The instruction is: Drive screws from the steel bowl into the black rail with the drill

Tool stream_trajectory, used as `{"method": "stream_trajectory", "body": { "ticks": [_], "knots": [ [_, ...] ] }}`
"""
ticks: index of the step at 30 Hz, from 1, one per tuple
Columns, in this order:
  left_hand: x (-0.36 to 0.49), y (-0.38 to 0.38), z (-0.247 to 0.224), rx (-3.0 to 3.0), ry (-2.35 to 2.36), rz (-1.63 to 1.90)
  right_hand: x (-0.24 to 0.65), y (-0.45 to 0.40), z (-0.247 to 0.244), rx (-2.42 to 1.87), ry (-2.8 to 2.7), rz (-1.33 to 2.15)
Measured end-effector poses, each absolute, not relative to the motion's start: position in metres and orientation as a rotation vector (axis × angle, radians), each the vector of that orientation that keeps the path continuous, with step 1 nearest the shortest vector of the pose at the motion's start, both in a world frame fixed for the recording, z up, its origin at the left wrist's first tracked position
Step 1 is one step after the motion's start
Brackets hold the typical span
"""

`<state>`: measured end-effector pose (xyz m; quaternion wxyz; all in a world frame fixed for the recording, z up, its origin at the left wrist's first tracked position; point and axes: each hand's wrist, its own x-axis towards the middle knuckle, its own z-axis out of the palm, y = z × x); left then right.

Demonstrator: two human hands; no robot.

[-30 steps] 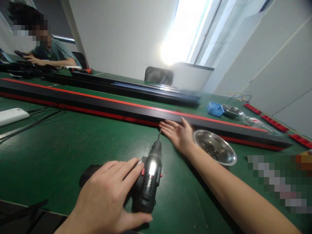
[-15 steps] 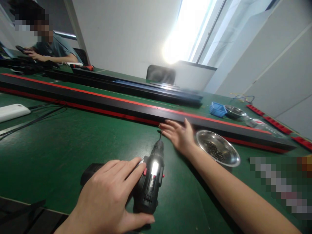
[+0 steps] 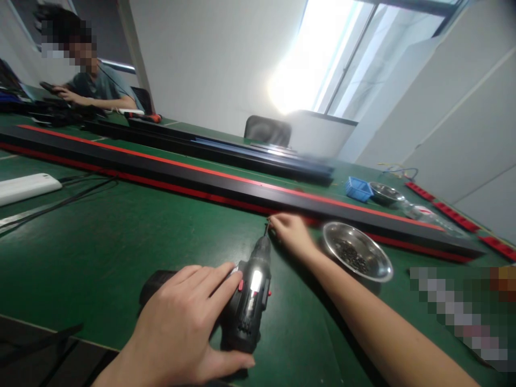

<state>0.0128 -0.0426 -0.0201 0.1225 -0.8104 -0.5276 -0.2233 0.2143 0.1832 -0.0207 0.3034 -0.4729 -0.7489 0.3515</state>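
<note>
My left hand (image 3: 189, 312) is wrapped round a black cordless drill (image 3: 253, 293) lying on its side on the green table, its bit pointing away from me. The thumb rests behind the drill's rear end. At the tip of the thin drill bit (image 3: 266, 229), my right hand (image 3: 291, 232) is closed in a pinch. Whatever its fingertips hold is too small to make out. Just beyond the fingers runs a long black bar (image 3: 193, 179) with red edges. Right of my right wrist stands a steel bowl (image 3: 377, 252) with small dark pieces, like screws, inside.
More dark bars (image 3: 226, 156) lie farther back. A blue basket (image 3: 358, 189) and another steel bowl (image 3: 387, 193) stand at the right, near red strips (image 3: 455, 215). A white device (image 3: 28, 188) with black cables lies at left. Another person (image 3: 97, 88) sits at the far left.
My right hand's spread fingers have closed into a pinch at the bit's tip. The left hand still grips the drill in place. The view has shifted slightly.
</note>
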Motion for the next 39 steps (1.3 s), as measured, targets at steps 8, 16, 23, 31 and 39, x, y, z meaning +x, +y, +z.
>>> {"method": "stream_trajectory", "body": {
  "ticks": [8,16,23,31,39],
  "knots": [
    [0.013,-0.042,-0.017,-2.395,-1.571,-0.593,0.212,0.187,-0.020,-1.305,-1.839,0.987],
    [0.017,-0.022,-0.005,-2.375,-1.744,-0.432,0.212,0.183,-0.012,-1.300,-1.993,0.802],
    [0.011,-0.008,-0.002,-2.407,-1.768,-0.371,0.251,0.187,0.067,-1.522,-2.440,0.419],
    [0.011,-0.002,-0.003,-2.404,-1.764,-0.320,0.339,0.218,0.100,-2.153,-2.542,0.450],
    [0.013,-0.008,0.001,-2.383,-1.754,-0.356,0.336,0.217,0.076,-2.407,-2.413,0.840]
  ]
}}
